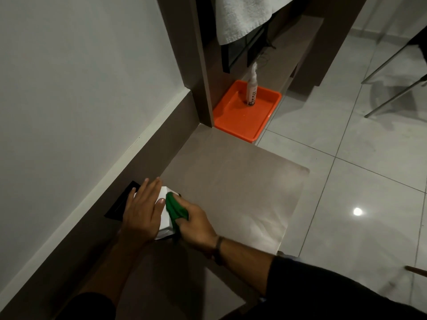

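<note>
A white box-like object (166, 214) sits on the grey-brown tabletop (231, 188) near the wall. My left hand (142, 210) lies flat on top of it with straight fingers. My right hand (196, 224) grips a bunched green cloth (175, 209) and holds it against the right side of the white object. A black flat item (120, 204) lies under or behind the white object, against the low back edge; most of it is hidden by my left hand.
An orange tray (233, 118) stands at the far end of the surface with a white spray bottle (251, 88) upright in it. A white towel (242, 17) hangs above. Tiled floor (358, 181) and metal chair legs (392, 88) lie to the right.
</note>
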The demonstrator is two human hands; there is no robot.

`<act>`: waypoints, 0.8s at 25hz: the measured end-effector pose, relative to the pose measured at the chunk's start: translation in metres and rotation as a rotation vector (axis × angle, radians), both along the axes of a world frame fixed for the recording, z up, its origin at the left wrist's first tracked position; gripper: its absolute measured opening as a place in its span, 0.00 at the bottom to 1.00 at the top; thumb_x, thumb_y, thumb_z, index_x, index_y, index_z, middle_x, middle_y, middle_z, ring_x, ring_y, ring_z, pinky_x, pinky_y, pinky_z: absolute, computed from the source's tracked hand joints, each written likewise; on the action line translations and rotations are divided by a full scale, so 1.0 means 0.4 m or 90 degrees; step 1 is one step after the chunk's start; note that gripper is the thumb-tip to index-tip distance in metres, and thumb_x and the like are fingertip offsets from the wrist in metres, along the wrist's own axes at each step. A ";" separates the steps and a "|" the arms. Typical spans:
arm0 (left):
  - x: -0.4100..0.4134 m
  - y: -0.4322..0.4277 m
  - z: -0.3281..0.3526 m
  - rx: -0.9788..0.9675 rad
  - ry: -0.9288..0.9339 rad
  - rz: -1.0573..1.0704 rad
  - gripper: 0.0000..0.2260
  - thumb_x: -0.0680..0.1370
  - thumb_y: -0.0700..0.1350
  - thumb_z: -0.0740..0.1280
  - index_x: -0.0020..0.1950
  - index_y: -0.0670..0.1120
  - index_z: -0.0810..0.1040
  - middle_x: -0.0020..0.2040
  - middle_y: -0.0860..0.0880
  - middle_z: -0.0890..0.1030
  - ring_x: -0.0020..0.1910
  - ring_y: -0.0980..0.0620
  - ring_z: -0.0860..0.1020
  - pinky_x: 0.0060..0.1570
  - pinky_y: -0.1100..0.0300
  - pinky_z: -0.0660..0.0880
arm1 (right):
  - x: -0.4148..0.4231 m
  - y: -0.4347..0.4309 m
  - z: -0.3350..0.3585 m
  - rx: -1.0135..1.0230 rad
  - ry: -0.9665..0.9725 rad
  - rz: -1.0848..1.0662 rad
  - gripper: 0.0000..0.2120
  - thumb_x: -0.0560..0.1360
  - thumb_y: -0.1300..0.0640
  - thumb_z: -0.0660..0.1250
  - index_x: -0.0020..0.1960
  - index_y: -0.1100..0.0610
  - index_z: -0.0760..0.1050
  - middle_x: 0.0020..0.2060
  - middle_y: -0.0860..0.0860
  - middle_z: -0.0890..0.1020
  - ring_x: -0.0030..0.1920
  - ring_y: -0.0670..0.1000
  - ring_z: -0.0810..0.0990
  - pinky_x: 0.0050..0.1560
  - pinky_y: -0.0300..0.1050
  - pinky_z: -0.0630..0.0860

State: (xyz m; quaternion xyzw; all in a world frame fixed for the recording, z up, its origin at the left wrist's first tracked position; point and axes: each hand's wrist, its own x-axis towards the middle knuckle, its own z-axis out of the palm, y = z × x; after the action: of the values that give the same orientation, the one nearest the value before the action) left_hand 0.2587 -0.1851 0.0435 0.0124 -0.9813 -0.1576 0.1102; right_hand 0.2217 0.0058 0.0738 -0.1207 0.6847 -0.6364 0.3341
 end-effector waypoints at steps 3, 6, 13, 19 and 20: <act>-0.009 -0.008 0.008 0.010 -0.050 0.016 0.25 0.86 0.53 0.53 0.82 0.44 0.66 0.82 0.45 0.69 0.84 0.45 0.62 0.83 0.41 0.55 | 0.057 0.034 -0.043 -0.042 0.006 0.013 0.29 0.79 0.68 0.58 0.77 0.51 0.65 0.71 0.43 0.71 0.73 0.49 0.71 0.74 0.44 0.66; -0.014 0.000 0.009 0.020 -0.101 0.043 0.27 0.86 0.56 0.49 0.83 0.48 0.63 0.83 0.48 0.67 0.84 0.48 0.59 0.83 0.42 0.53 | 0.036 0.030 -0.075 0.013 -0.073 -0.034 0.28 0.79 0.68 0.60 0.74 0.46 0.68 0.69 0.50 0.76 0.66 0.52 0.77 0.69 0.53 0.74; -0.006 -0.003 -0.006 0.018 -0.030 0.026 0.25 0.86 0.52 0.55 0.81 0.44 0.66 0.81 0.44 0.71 0.83 0.44 0.63 0.83 0.39 0.57 | 0.001 -0.046 -0.052 -0.003 -0.061 -0.115 0.25 0.81 0.66 0.62 0.74 0.47 0.69 0.69 0.45 0.76 0.64 0.43 0.77 0.70 0.43 0.71; 0.003 -0.006 -0.024 -0.021 0.032 -0.007 0.23 0.86 0.47 0.60 0.80 0.40 0.68 0.80 0.41 0.72 0.82 0.41 0.66 0.81 0.35 0.62 | 0.068 -0.007 -0.098 0.008 -0.166 -0.104 0.16 0.83 0.58 0.61 0.69 0.50 0.74 0.64 0.48 0.80 0.56 0.38 0.80 0.67 0.43 0.76; 0.002 -0.004 -0.018 -0.012 0.022 0.001 0.23 0.85 0.48 0.59 0.80 0.40 0.68 0.80 0.42 0.72 0.82 0.41 0.66 0.81 0.35 0.61 | 0.025 -0.032 -0.093 0.043 -0.186 -0.117 0.12 0.83 0.55 0.62 0.65 0.49 0.78 0.59 0.50 0.83 0.53 0.45 0.83 0.63 0.49 0.79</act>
State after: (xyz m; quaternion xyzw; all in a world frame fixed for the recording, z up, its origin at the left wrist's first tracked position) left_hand 0.2593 -0.1867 0.0363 0.0092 -0.9806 -0.1488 0.1275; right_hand 0.2318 -0.0069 0.0364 0.0478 0.6578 -0.6518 0.3744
